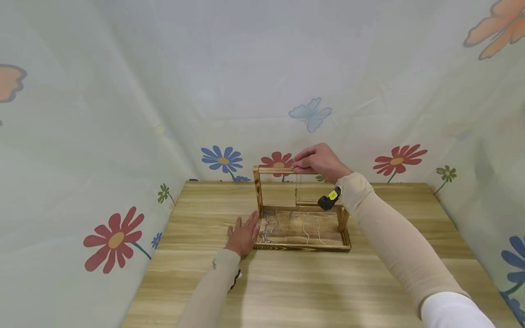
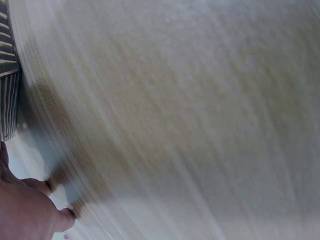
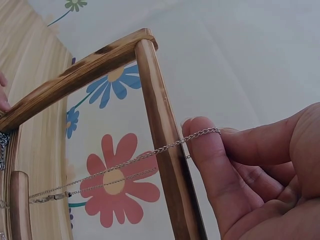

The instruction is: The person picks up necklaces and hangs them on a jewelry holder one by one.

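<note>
Right hand (image 1: 317,160) grip pinching fine silver chain (image 3: 150,156) over wooden rack bar (image 3: 162,150); left hand (image 1: 243,234) flat, fingers apart.

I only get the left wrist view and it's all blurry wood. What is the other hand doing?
Observer: The right hand pinches a thin silver chain draped over the top bar of a burnt-wood jewellery stand.
Operator: Where is my hand, then?
Observer: The left hand lies flat on the light wooden table, touching the stand's left end.
Operator: Is anything in the stand?
Observer: More silver chains lie in its bottom tray.
</note>
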The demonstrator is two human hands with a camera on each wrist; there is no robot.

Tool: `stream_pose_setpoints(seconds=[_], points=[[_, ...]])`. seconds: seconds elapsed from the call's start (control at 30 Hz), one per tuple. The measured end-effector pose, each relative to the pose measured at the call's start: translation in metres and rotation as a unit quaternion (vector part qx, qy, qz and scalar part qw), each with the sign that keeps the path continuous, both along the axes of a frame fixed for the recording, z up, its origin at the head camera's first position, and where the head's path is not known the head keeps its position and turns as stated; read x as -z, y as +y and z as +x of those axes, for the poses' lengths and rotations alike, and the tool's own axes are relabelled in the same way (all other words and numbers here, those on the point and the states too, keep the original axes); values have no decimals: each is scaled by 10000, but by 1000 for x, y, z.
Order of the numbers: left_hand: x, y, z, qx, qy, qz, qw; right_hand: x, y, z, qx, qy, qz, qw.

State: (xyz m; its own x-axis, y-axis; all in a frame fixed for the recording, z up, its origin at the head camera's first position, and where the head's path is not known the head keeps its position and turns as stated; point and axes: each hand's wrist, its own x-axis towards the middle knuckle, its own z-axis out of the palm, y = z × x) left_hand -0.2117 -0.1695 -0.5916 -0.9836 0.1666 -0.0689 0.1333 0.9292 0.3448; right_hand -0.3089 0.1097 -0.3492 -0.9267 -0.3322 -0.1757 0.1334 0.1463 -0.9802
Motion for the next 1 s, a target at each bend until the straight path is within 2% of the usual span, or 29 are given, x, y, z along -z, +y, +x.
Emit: stream_pose_setpoints(seconds=[0.17,0.33,0.5,0.73,1.0], points=[[1,-1,7,-162,-134,-9,9998,5,-6,2,-218,-34,-80,9997],[1,4,3,27,4,133,9999,3,-5,3,-22,60,93,9999],[-2,6,-1,-28,-3,79,10000,-3,-9,4,-124,21,57,9999],[-1,4,-1,30,64,123,9999,-3,-18,1,-106,-22,-28,9999],[-3,5,3,-52,61,178,9998,0,-28,2,-204,-41,-205,9996]])
